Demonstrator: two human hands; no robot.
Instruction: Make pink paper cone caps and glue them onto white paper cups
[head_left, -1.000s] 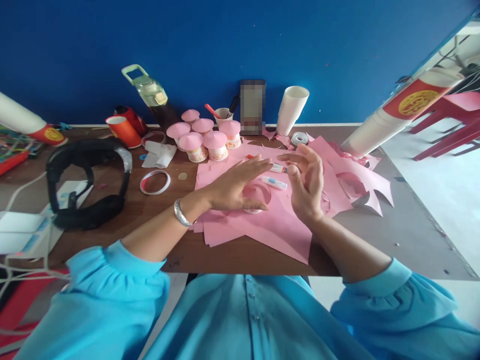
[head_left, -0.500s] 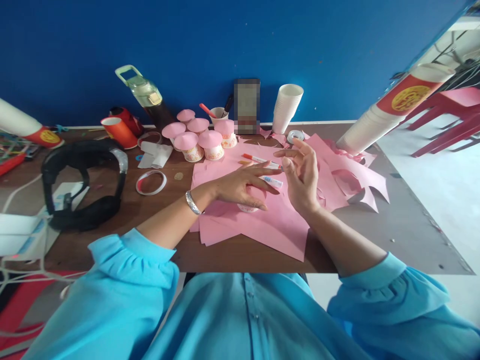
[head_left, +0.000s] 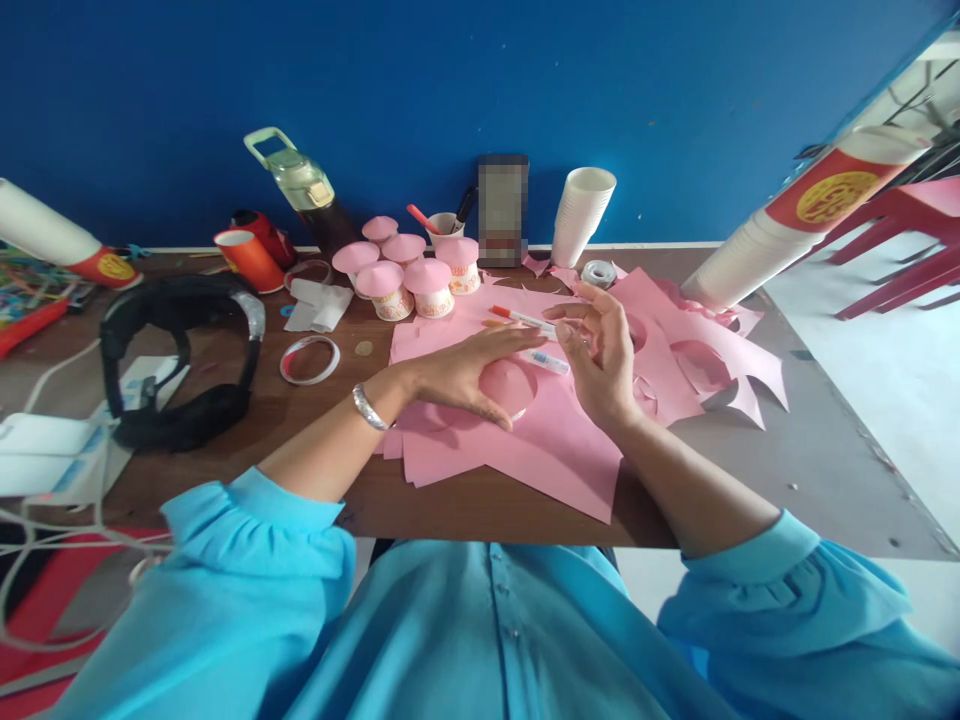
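Note:
My left hand [head_left: 457, 372] has its fingers stretched and its thumb apart, beside a pink paper cone [head_left: 508, 385] that sits on a small cup. Only a little of that cup's pale rim shows; whether the hand touches the cone I cannot tell. To the right, my right hand [head_left: 606, 355] is raised, its fingers loosely bent and apart, with nothing visible in them. Pink paper sheets [head_left: 551, 455] lie under both hands. Between the hands are a white tube [head_left: 546, 361] and an orange-capped pen [head_left: 517, 318].
Several small cups with pink cone tops [head_left: 431, 290] stand behind my left hand. A tape roll [head_left: 309, 360] and a black head strap [head_left: 180, 440] lie left. A bottle [head_left: 307, 190], phone [head_left: 502, 210] and white cup stack [head_left: 581, 220] line the wall. Cut pink scraps [head_left: 701, 365] lie right.
My left hand has drawn back to the left, so more of the pink cone shows. The right hand stays in nearly the same place. The view has shifted slightly.

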